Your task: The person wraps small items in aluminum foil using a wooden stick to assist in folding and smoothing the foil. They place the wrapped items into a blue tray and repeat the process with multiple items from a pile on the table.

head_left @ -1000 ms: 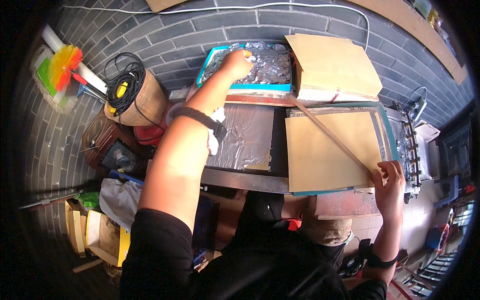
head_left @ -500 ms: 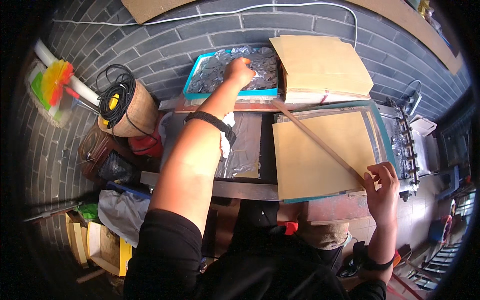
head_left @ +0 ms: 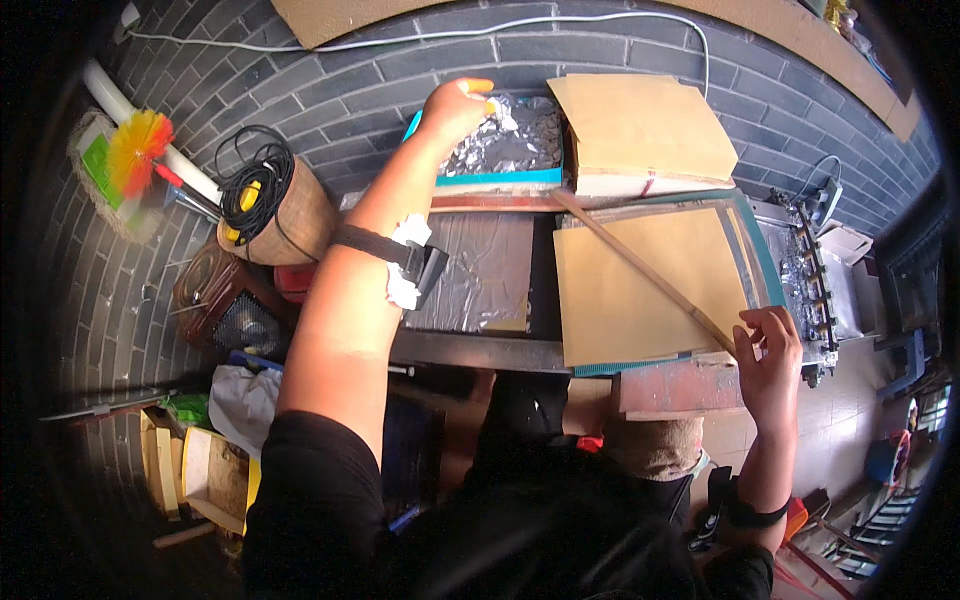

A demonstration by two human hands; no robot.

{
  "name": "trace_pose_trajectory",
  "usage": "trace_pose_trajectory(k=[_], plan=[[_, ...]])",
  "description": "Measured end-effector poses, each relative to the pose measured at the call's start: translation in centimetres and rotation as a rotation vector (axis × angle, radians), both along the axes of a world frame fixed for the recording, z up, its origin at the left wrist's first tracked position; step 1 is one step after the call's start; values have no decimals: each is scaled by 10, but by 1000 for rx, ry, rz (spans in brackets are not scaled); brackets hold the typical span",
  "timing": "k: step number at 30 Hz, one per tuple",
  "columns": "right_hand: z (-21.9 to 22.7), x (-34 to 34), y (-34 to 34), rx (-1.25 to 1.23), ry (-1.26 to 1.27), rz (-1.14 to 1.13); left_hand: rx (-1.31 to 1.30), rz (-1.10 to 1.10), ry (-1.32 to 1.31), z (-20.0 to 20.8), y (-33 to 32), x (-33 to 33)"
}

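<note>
My left hand reaches over the blue-rimmed tray, which holds a heap of crumpled silver foil scraps. Its fingers, with orange and yellow coverings at the tips, are apart. A bright crumpled piece of foil lies right beside the fingertips. With closed fingers my right hand holds the lower end of a long thin wooden stick. That stick slants across a stack of tan paper sheets, its far end near the tray's right corner. Left of the stack lies a shiny foil sheet on a dark surface.
A thick tan paper stack stands at the back against the grey brick wall. Coiled black cable hangs on a wooden drum at the left. A metal device with rods sits at the right. Below left are yellow wooden pieces.
My left hand has moved up and left over the tray, and its fingers have parted. The view has shifted slightly. My right hand keeps hold of the stick, almost still.
</note>
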State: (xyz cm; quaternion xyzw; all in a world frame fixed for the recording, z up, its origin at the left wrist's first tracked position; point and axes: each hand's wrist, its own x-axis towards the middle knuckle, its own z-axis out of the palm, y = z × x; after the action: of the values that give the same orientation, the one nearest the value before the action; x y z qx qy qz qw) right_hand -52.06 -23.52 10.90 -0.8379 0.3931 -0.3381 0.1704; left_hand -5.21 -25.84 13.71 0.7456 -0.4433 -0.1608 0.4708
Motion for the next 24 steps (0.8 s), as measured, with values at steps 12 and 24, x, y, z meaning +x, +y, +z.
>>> trace_pose_trajectory(k=[12,24], plan=[[-3,-25,24,32,56,-59,11,-298,-494,-58,119,-83],[-8,-24,33,37,24,-51,79,-390,-582,-104,178,-123]])
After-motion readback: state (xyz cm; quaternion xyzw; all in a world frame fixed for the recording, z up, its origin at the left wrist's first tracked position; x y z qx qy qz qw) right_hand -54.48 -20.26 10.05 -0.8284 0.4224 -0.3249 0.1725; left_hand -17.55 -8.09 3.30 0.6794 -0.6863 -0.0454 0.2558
